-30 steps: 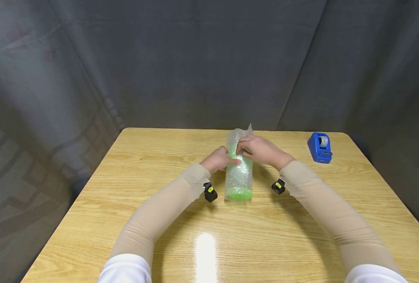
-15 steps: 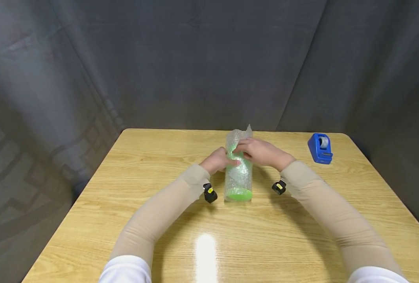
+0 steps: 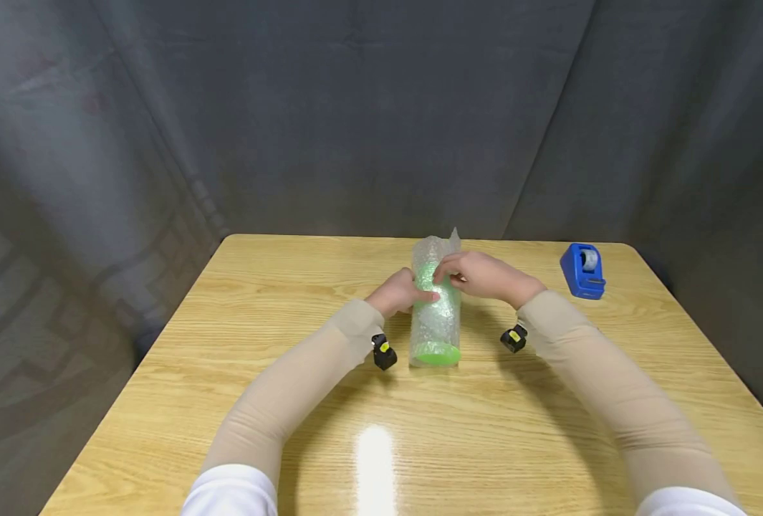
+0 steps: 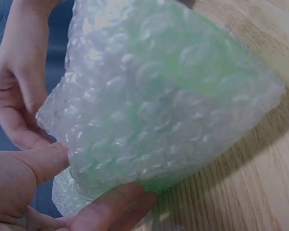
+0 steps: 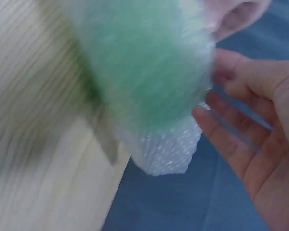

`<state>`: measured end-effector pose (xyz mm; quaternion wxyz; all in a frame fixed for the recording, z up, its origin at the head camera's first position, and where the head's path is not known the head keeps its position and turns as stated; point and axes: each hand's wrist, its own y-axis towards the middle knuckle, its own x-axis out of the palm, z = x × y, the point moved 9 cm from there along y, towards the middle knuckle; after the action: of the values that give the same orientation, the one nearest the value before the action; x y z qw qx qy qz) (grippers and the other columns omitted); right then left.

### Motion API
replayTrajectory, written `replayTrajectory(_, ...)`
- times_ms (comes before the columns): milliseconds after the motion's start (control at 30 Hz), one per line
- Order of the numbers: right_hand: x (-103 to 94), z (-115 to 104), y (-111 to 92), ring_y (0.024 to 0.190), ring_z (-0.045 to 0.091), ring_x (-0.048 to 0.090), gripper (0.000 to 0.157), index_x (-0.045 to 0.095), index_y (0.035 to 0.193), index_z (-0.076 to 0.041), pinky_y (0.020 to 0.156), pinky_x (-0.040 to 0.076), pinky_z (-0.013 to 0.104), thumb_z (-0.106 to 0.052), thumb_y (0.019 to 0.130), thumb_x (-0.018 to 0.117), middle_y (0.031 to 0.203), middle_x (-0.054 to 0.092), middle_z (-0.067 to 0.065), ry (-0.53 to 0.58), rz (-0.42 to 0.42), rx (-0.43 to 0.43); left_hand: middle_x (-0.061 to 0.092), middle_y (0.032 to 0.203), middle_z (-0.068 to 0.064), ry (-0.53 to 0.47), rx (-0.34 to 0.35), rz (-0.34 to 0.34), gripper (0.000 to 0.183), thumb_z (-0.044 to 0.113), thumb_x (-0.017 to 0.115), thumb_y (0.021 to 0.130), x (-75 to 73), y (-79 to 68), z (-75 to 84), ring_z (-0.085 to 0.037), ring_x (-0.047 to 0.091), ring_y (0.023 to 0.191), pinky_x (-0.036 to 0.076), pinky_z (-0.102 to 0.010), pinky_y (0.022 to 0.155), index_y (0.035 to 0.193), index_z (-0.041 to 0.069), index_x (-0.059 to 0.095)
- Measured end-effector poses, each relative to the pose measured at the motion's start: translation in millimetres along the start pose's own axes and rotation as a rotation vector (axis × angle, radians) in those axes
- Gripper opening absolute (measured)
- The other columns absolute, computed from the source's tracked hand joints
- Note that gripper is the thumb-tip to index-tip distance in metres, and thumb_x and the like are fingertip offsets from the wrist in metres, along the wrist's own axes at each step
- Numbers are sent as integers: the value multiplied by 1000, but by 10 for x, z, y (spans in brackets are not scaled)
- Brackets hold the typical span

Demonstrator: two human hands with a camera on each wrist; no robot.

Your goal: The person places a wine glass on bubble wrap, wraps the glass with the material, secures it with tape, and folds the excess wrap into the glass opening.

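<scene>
A green cylinder wrapped in clear bubble wrap lies on the wooden table, its round green end facing me in the head view. My left hand grips it from the left, thumb across the top. In the left wrist view the left thumb and fingers hold the bubble wrap. From the right, my right hand bends over the wrap with its fingertips at the upper surface. The right wrist view shows the right hand with spread, loosely bent fingers right at the wrap's edge.
A blue tape dispenser with a roll of clear tape stands at the back right of the wooden table. Loose bubble wrap sticks up past the cylinder's far end. A dark grey curtain hangs behind the table.
The right hand shifts slightly left along the wrap, then back right, its fingers bending over the surface. The left hand keeps its grip and the cylinder stays in place.
</scene>
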<state>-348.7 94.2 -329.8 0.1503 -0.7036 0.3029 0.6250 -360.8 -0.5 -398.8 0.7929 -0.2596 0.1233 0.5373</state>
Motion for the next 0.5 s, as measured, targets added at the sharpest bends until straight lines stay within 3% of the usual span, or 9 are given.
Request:
replayTrajectory(233,-12,-68,-28,96,22,66,33,73,98,-7,76,55,35,14,82,55,107,68,6,-39,17,-69,51,86,-4,-24,22,11,37,20,74,87,-14,-16,23,-13,48,70,50,-31,68,107,-1,52)
replayTrajectory(500,78,126,-88,103,27,62,29,65,107,-3,80,54,35,11,86,51,122,57,12,109,-5,30,58,96,-7,-21,-1,5,40,21,73,87,8,-14,9,-16,55,79,55,-34,75,112,-2,52)
